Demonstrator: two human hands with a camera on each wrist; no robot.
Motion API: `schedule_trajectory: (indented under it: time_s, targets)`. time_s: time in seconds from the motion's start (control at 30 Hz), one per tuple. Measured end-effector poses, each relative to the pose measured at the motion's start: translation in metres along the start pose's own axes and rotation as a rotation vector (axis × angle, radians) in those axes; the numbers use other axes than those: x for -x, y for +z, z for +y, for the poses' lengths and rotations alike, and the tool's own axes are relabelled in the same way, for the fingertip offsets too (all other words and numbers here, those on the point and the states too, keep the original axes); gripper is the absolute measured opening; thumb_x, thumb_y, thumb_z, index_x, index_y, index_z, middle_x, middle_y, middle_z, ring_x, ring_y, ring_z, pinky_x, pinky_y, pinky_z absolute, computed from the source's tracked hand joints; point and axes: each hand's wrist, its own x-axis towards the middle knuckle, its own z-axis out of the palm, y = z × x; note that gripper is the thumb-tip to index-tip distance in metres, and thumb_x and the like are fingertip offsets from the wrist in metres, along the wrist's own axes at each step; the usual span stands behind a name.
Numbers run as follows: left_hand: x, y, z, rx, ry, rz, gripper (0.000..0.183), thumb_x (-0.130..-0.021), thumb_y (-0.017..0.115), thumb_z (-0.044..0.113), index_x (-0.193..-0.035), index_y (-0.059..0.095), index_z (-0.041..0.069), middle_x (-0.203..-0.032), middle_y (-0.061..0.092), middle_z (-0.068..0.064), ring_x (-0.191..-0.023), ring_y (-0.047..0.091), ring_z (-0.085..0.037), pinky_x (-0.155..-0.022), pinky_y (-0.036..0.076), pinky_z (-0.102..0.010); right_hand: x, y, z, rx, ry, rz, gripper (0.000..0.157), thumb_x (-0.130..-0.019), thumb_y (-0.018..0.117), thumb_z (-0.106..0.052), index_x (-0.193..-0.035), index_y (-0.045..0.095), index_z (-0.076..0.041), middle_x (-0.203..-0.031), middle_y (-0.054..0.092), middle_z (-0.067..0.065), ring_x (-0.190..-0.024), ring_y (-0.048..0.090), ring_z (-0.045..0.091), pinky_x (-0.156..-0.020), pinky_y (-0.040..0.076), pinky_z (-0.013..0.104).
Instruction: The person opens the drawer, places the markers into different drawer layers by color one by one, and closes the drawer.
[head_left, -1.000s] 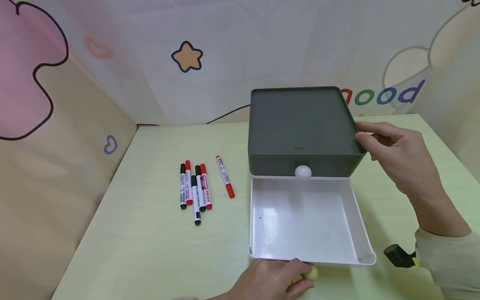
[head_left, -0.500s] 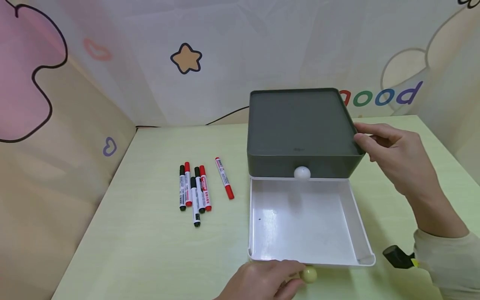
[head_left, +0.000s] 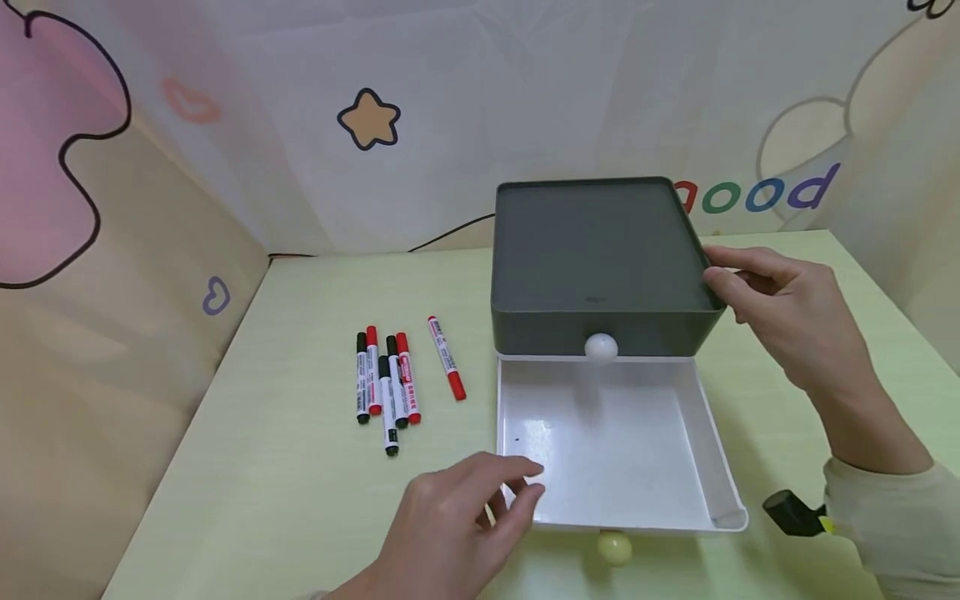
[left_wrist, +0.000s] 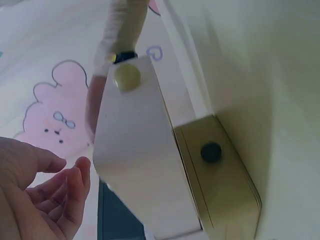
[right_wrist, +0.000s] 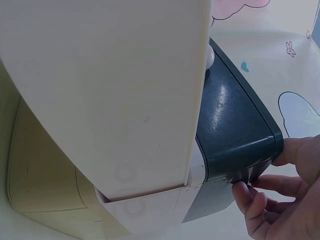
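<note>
A small desktop drawer cabinet (head_left: 592, 250) has a dark grey-green top tier with a white knob (head_left: 601, 347). Its white middle drawer (head_left: 615, 450) is pulled far out toward me and bears a pale yellow knob (head_left: 615, 549). My left hand (head_left: 450, 517) hovers over the drawer's front left corner, thumb and forefinger apart, holding nothing. On the right side, my right hand (head_left: 798, 312) pinches the cabinet's top edge; the right wrist view shows its fingertips (right_wrist: 242, 192) against the dark side wall. Below the drawer, a yellowish bottom tier (left_wrist: 227, 187) with a black knob (left_wrist: 211, 152) shows in the left wrist view.
Several black- and red-capped markers (head_left: 387, 392) lie grouped on the pale green table (head_left: 262, 500), left of the cabinet. One red-capped marker (head_left: 447, 358) lies slightly apart from them. A printed cloth backdrop (head_left: 525, 100) stands behind. A black device (head_left: 793, 512) sits at the right sleeve.
My left hand has let go of the yellow knob and moved up and left, over the drawer's corner. The right hand keeps its hold, and the drawer stays pulled out.
</note>
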Motion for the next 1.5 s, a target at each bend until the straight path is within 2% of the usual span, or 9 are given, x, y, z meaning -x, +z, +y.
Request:
schedule_trajectory:
  time_s: [0.1,0.33,0.53,0.7,0.83,1.0,1.23,1.33,1.5]
  targets:
    - [-0.003,-0.009,-0.009,-0.032,-0.055,0.048,0.021,-0.087,0.082,0.004,-0.105,0.076,0.012,-0.091,0.073,0.007,-0.066,0.061,0.001,-0.058,0.048,-0.01,0.0,0.001,0.0,-0.007,0.001,0.0,0.037,-0.101,0.068,-0.02,-0.135,0.068,-0.004,-0.099,0.067,-0.024,-0.072,0.056,0.008,-0.06,0.042,0.021]
    - [-0.014,-0.031,-0.036,-0.237,-0.154,0.153,0.018,-0.086,0.084,0.008,-0.102,0.078,0.014,-0.089,0.073,0.008,-0.065,0.061,0.001,-0.056,0.049,-0.015,0.0,0.002,0.0,0.0,0.0,0.002,0.037,-0.101,0.068,-0.02,-0.135,0.069,-0.005,-0.099,0.067,-0.023,-0.072,0.055,0.008,-0.061,0.042,0.021]
    - [-0.02,-0.049,-0.064,-0.31,-0.258,0.203,0.019,-0.088,0.081,0.007,-0.107,0.079,0.011,-0.09,0.074,0.003,-0.066,0.065,-0.004,-0.056,0.054,-0.025,0.0,0.003,0.0,0.003,0.0,0.005,0.037,-0.101,0.068,-0.02,-0.135,0.069,-0.006,-0.1,0.067,-0.024,-0.073,0.056,0.009,-0.061,0.042,0.021]
    - [-0.02,-0.062,-0.088,-0.357,-0.361,0.218,0.019,-0.091,0.078,0.009,-0.11,0.078,0.008,-0.092,0.075,0.0,-0.067,0.067,-0.012,-0.054,0.051,-0.031,0.0,0.003,-0.001,0.006,-0.013,0.005,0.036,-0.101,0.068,-0.02,-0.134,0.069,-0.005,-0.099,0.067,-0.024,-0.072,0.056,0.008,-0.06,0.042,0.02]
    - [-0.02,-0.069,-0.107,-0.369,-0.482,0.191,0.02,-0.095,0.074,0.013,-0.113,0.076,0.005,-0.092,0.074,-0.004,-0.069,0.065,-0.018,-0.048,0.044,-0.031,0.0,0.003,-0.001,0.0,-0.009,0.002,0.037,-0.1,0.069,-0.02,-0.134,0.069,-0.005,-0.1,0.067,-0.024,-0.072,0.056,0.008,-0.061,0.042,0.02]
    - [-0.019,-0.067,-0.129,-0.365,-0.601,0.103,0.022,-0.097,0.07,0.016,-0.116,0.075,0.005,-0.091,0.072,-0.005,-0.072,0.064,-0.021,-0.045,0.041,-0.031,0.001,0.001,0.0,0.009,0.002,0.002,0.037,-0.101,0.069,-0.022,-0.135,0.069,-0.006,-0.103,0.067,-0.024,-0.073,0.057,0.008,-0.061,0.041,0.021]
    - [-0.027,-0.056,-0.144,-0.353,-0.658,-0.039,0.024,-0.094,0.075,0.015,-0.115,0.075,0.004,-0.091,0.071,-0.006,-0.054,0.05,-0.017,-0.045,0.034,-0.028,0.001,0.0,0.001,0.013,0.003,0.005,0.038,-0.101,0.069,-0.022,-0.135,0.069,-0.006,-0.104,0.067,-0.024,-0.073,0.056,0.008,-0.061,0.041,0.021]
    - [-0.03,-0.053,-0.147,-0.358,-0.677,-0.063,0.025,-0.093,0.076,0.015,-0.116,0.074,0.003,-0.09,0.071,-0.006,-0.054,0.049,-0.017,-0.045,0.033,-0.027,0.001,0.0,0.001,0.01,0.002,0.006,0.038,-0.101,0.069,-0.022,-0.135,0.069,-0.005,-0.104,0.067,-0.023,-0.074,0.056,0.008,-0.061,0.042,0.02]
    - [-0.029,-0.053,-0.156,-0.388,-0.747,-0.087,0.03,-0.094,0.075,0.014,-0.121,0.072,0.001,-0.093,0.071,-0.01,-0.061,0.053,-0.02,-0.046,0.037,-0.029,0.001,0.001,0.001,0.0,-0.004,0.007,0.038,-0.101,0.069,-0.022,-0.135,0.069,-0.005,-0.105,0.068,-0.021,-0.074,0.057,0.008,-0.061,0.043,0.02]
